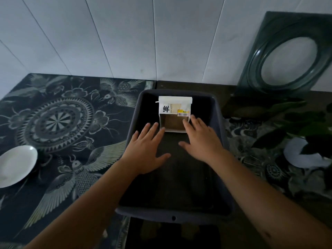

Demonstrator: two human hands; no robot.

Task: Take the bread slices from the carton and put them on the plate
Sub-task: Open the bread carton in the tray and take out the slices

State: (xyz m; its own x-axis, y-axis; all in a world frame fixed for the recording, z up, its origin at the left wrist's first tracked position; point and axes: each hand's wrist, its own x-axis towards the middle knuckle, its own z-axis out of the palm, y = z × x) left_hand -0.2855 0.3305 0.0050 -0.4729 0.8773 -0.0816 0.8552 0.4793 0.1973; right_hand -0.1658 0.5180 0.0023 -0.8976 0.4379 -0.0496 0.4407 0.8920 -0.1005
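Note:
A white bread carton (175,106) with a black character and a yellow barcode label stands at the far end of a dark grey bin (218,112). Brown bread (172,124) shows through its lower front. My left hand (147,148) hovers open just left of the carton, fingertips near its lower left corner. Spread open too, my right hand (201,139) has its fingers against the carton's lower right edge. Neither hand holds anything. A white plate (15,165) lies far left on the patterned cloth.
The dark patterned cloth (62,123) covers the counter left of the bin. A dark green slab with an oval hole (289,56) leans on the tiled wall at the right. A leafy plant in a white pot (301,151) stands right of the bin.

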